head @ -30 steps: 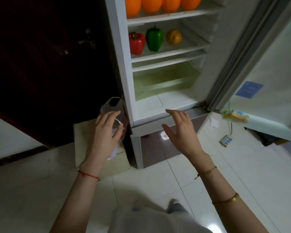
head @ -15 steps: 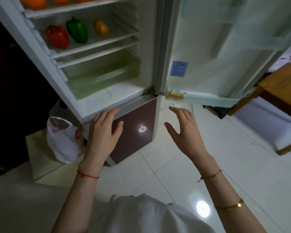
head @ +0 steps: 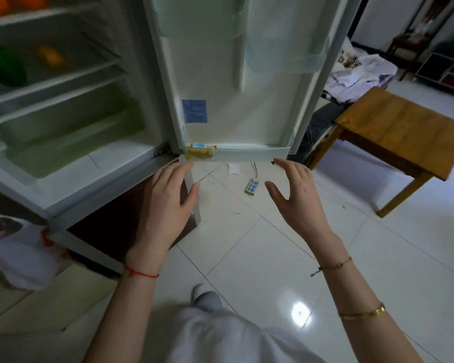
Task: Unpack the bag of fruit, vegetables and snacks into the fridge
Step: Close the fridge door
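Change: the view had swung right since a second earlier, off the shelves and onto the open fridge door [head: 247,106]; the white plastic bag [head: 19,252], which the left hand had been touching then, now lay apart from both hands at the lower left, on a pale low stand beside the fridge base
Left hand: the left hand [head: 165,205] hung free in front of the fridge's lower edge, its grip wide, fingers straight and holding nothing
Right hand: the right hand [head: 296,197] hovered just under the door's bottom corner, its grip wide too, thumb spread, empty
Meaning for the task: both hands had left the bag without taking anything out; I judged the unpacking at or near its end, or paused
Already stored: oranges [head: 0,3] on the upper shelf; a green pepper [head: 3,66] and a small yellow-orange fruit [head: 50,56] below; a wrapped snack [head: 199,150] in the lowest door rack
Hidden or unclear: the bag's inside could not be seen, so whether it was empty could not be told; oranges and green pepper were cut by the frame edge; the left side was motion-blurred; the crisper drawer [head: 63,132] looked bare, though hazily
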`<state>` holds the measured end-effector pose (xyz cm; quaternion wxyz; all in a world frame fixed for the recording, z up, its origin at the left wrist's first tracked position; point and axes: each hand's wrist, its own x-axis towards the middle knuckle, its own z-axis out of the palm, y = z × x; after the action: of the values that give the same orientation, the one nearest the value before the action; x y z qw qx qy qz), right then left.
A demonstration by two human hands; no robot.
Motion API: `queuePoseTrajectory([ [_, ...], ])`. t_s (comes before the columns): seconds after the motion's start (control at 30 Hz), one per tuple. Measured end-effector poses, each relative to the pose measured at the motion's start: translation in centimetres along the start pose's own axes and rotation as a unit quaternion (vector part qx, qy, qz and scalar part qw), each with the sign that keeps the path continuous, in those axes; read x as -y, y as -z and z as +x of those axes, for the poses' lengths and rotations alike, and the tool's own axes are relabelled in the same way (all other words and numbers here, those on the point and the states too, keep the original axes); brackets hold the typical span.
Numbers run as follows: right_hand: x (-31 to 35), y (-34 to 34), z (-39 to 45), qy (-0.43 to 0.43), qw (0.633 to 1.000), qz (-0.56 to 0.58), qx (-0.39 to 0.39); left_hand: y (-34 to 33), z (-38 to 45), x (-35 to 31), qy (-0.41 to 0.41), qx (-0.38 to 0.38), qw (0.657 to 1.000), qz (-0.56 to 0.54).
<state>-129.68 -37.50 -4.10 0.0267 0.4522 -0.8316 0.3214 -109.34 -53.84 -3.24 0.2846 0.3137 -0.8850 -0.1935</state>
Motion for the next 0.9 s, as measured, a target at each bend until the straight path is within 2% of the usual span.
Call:
queuePoseTrajectory([
  [0.4,-8.8,4.0,7.0,-0.043,0.998,-0.003,-0.052,-8.4,10.6,-6.5,-0.086,0.011,0.996,-0.022],
  [0.53,-11.8,5.7,11.4,-0.042,0.996,-0.019,-0.072,-10.4,15.8,-9.5,-0.116,-0.014,0.993,-0.032],
  [0.7,-14.8,7.5,17.2,-0.025,0.995,-0.001,-0.093,-11.8,21.9,-13.1,-0.175,-0.080,0.981,-0.028],
  [0.9,-18.4,8.3,23.5,-0.041,0.994,0.026,-0.096,-14.2,26.0,-15.4,-0.177,-0.096,0.979,0.032],
])
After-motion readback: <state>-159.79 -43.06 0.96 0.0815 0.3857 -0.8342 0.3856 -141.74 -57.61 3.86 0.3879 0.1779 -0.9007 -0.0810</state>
